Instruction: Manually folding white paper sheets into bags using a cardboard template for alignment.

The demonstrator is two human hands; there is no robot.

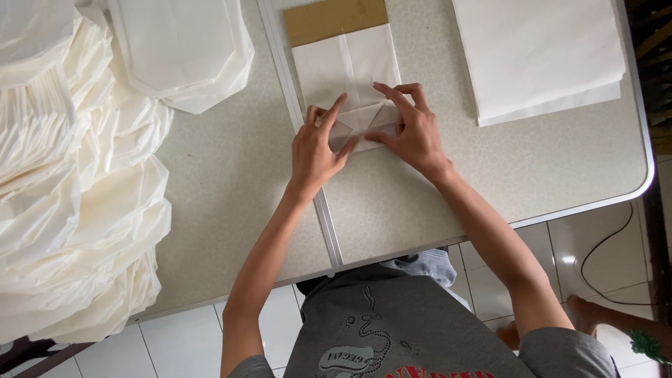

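The scene is lit brightly and evenly by soft, diffuse light. Only faint, short shadows are cast under the left hand (316, 150) and the right hand (413, 129) onto the white paper bag (346, 66). The heap of white paper (70, 182) at the left is nearly washed out, and its folds are hard to tell apart. A small glare spot is seen on the floor tiles (570, 260) at the near right. The table (231, 175) is rendered sharply. Its edges are bent slightly by wide-angle distortion. The far right corner is left dark.
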